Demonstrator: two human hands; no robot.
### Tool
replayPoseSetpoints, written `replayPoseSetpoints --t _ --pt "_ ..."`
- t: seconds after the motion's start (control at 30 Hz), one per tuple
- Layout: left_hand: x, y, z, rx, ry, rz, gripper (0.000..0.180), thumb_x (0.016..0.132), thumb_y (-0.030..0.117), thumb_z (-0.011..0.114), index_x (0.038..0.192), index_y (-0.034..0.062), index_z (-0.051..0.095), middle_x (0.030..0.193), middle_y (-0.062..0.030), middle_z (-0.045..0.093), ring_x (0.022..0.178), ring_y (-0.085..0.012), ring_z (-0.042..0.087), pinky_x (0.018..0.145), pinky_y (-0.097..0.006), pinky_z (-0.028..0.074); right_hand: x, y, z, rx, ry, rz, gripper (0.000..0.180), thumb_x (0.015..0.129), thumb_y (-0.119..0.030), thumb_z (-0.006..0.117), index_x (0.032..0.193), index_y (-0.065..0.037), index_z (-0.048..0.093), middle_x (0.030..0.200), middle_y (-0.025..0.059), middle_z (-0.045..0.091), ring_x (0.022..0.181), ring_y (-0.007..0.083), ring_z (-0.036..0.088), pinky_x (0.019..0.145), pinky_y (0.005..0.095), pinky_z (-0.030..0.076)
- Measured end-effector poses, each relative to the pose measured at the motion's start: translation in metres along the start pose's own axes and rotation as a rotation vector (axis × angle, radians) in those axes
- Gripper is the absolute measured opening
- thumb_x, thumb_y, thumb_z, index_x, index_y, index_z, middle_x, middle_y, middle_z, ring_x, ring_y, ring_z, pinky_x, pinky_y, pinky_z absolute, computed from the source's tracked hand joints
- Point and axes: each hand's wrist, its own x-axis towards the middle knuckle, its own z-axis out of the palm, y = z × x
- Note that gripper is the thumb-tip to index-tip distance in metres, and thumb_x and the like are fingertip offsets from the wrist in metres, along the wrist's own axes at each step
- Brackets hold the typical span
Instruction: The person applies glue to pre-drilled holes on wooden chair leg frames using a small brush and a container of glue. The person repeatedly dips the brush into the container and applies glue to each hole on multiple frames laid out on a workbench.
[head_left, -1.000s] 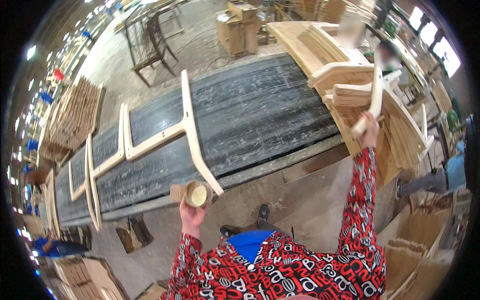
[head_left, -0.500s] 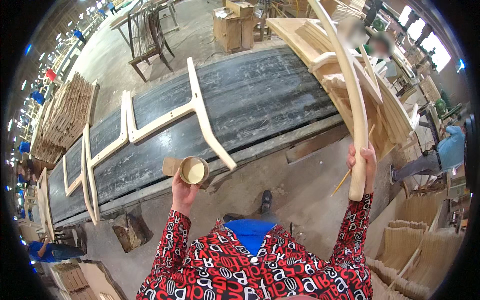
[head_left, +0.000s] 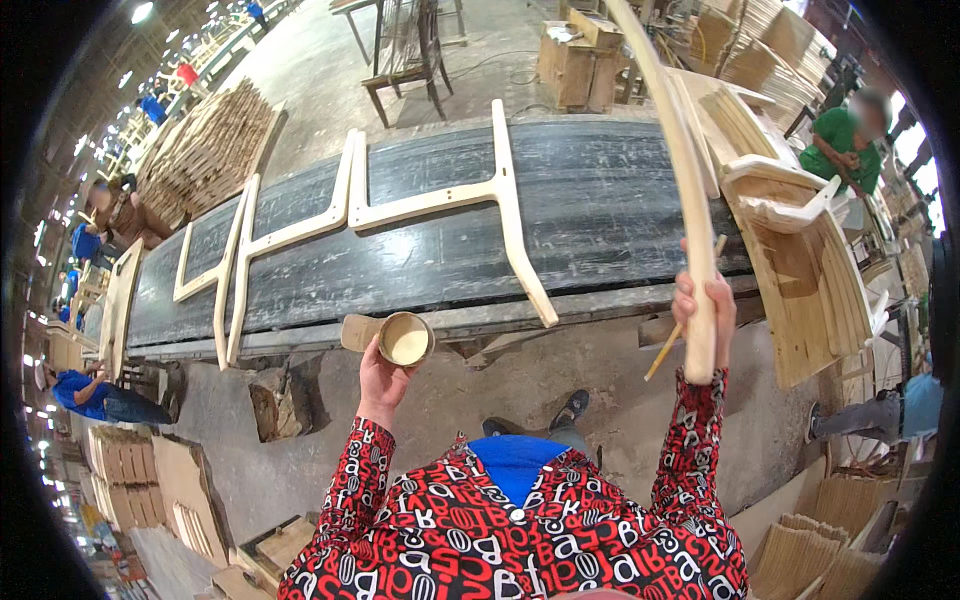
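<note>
My left hand (head_left: pixel 382 386) grips a round cup (head_left: pixel 430 352) of cream-coloured liquid, perhaps glue; a flat brown tab juts from its left side. My right hand (head_left: pixel 722 305) is wrapped round the lower end of a long, curved, pale wooden chair part (head_left: pixel 690 190), which rises past the upper edge of the view. A thin yellowish stick (head_left: pixel 660 355) is pinched in that same hand; its tip is too small to make out. Ahead, joined H-shaped wooden frames (head_left: pixel 430 205) lie in a row on a dark conveyor belt (head_left: pixel 420 270).
Wooden boards and curved parts (head_left: pixel 800 290) are stacked on the right, beside a person in green (head_left: pixel 845 140). A dark chair (head_left: pixel 405 60) stands beyond the belt, near a wooden box (head_left: pixel 580 65). Stacked slats (head_left: pixel 205 140) stand far left; another person in blue (head_left: pixel 85 395) is left.
My view has turned, so the belt and its frames appear farther right. Both hands keep their hold; the long chair part appears slightly farther left and higher.
</note>
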Motion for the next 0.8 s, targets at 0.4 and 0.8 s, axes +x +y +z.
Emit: replayPoseSetpoints --t 0.4,0.8 --pt "-0.022 0.008 -0.042 0.001 0.168 0.042 0.041 0.096 0.036 0.039 0.125 0.0099 0.052 0.127 -0.0073 0.054 0.117 -0.0252 0.051 0.096 -0.045 0.043 0.092 0.199 -0.081 -0.472 0.236 0.125 0.033 0.076 -0.004 0.055 0.107 0.001 0.047 0.069 0.0092 0.058 0.051 0.0166 0.058 0.046 0.0285 0.05" --pt "0.07 -0.008 0.005 -0.033 0.119 -0.072 0.044 0.097 0.034 0.036 0.13 0.0061 0.047 0.131 -0.0106 0.051 0.12 -0.0272 0.049 0.101 -0.045 0.038 0.193 0.042 -0.033 -1.302 0.097 -0.394 0.029 0.096 -0.025 0.05 0.087 -0.001 0.062 0.068 0.0015 0.059 0.064 0.0088 0.054 0.059 0.024 0.043"
